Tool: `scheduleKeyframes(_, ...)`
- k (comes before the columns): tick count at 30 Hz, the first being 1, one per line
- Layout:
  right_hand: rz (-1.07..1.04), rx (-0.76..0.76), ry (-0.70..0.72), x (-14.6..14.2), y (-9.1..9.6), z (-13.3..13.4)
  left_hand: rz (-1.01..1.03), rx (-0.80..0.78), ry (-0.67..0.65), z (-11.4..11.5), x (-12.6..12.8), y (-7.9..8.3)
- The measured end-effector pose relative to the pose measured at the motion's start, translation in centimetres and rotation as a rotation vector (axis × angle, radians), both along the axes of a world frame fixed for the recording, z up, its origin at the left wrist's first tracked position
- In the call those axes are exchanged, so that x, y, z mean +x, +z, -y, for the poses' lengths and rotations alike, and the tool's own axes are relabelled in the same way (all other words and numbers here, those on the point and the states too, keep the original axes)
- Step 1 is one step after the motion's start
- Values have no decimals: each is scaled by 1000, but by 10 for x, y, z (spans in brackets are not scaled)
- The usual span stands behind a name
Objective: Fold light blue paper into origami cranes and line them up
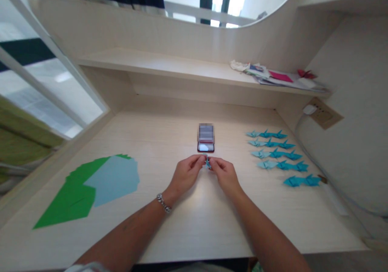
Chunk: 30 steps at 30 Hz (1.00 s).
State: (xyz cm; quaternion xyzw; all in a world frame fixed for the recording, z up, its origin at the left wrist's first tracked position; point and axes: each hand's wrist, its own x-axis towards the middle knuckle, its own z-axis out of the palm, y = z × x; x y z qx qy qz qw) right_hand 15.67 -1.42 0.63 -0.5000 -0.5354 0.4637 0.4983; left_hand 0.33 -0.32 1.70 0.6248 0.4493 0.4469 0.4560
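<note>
ok so left hand [188, 171] and right hand [224, 172] are both pinching the same tiny blue origami piece [207, 162], thumbs and fingers closed on it, fingers curled, just this side of the phone [206, 147]

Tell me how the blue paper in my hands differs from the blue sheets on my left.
The folded paper is small; the blue sheets look much larger. The folded paper is pinched between your left hand and right hand, while the blue sheets lie flat, partly over green paper. Both are bluish paper.
</note>
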Motion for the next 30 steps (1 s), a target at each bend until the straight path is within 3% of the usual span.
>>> scheduleKeyframes(5,-170,-116,-22,0,0,-3,-136,74,-58,4,0,4)
scheduleKeyframes(9,-166,-150,-79,3,-9,-7,-248,159,-96,5,0,6)
scheduleKeyframes(16,-127,-215,-77,9,-17,-12,-295,217,154,-4,-10,8)
scheduleKeyframes(22,-65,-178,17,7,-8,-6,-98,-12,-109,-7,-7,5)
scheduleKeyframes(30,28,-61,4,8,-1,-3,-40,-102,-133,-7,-7,4)
